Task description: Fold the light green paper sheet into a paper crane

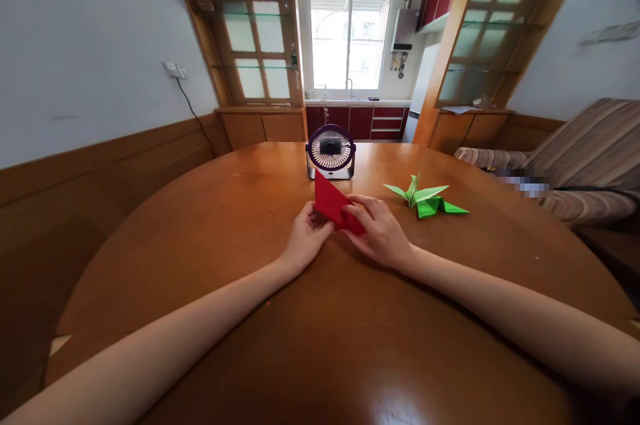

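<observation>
both hands meet over a red folded paper [334,204] near the middle of the wooden table [210,225]. the left hand [306,238] pinches its near corner, keeping the sheet from sliding, while the right hand [380,228] lies flat over the fold, fingers pressing it down (likely sharpening a crease). a green paper crane [425,199] sits just right, a small purple fan [331,151] behind.

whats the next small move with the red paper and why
Probably press the raised flap flat and run a finger along the fold. The red paper is folded into a triangle whose upper corner still stands up off the table, while the left hand and right hand pinch its lower edge.
</observation>
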The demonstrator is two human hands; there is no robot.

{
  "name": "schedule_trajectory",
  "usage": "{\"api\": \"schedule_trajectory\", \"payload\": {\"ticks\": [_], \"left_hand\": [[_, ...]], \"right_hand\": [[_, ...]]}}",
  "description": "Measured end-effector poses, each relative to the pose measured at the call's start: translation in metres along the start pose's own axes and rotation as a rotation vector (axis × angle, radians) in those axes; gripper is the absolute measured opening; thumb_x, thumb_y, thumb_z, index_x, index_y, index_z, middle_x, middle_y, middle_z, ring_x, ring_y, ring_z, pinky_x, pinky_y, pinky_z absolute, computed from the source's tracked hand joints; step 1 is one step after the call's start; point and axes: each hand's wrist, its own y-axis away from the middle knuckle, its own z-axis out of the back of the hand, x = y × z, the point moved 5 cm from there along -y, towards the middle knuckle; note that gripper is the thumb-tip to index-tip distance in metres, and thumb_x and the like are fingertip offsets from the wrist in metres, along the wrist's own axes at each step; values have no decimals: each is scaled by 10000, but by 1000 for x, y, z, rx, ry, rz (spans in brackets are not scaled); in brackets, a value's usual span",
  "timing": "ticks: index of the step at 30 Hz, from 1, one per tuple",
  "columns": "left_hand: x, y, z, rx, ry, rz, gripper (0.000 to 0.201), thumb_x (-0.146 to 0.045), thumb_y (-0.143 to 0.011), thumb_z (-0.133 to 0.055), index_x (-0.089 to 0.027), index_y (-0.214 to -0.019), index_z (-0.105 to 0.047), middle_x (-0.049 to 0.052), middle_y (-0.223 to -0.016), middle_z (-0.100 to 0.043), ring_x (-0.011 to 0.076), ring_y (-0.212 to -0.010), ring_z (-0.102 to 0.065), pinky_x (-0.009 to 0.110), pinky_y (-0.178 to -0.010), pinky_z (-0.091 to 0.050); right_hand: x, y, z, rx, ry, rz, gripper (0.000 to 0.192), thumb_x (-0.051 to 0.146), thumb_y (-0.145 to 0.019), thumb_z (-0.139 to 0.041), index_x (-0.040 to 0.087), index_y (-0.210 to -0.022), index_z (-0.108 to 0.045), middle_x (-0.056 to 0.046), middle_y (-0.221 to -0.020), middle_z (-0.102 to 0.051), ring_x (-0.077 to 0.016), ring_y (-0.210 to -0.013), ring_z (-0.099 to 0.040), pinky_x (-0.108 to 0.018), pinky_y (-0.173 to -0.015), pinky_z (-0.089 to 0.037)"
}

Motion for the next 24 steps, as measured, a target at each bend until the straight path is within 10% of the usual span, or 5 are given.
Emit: {"api": "schedule_trajectory", "payload": {"ticks": [14, 24], "left_hand": [[5, 5, -12, 242, -120, 0, 341, -225, -834, -521, -205, -1170, -463, 60, -1081, -639, 170, -918, -629, 290, -790, -528], [0, 8, -7, 133, -313, -72, 454, -173, -826, -509, -199, -1267, -408, 39, -954, -655, 167, -828, -633, 310, -827, -501]], "right_hand": [[0, 5, -10, 70, -160, -9, 418, 226, -893, -496, 151, -1294, -408, -181, -1323, -550, -255, -1208, -558, -418, -973, -512], [0, 4, -5, 10, -233, -96, 313, 155, -832, -519, 195, -1128, -426, -163, -1259, -544, -241, -1114, -600, -377, -857, -552]]}}
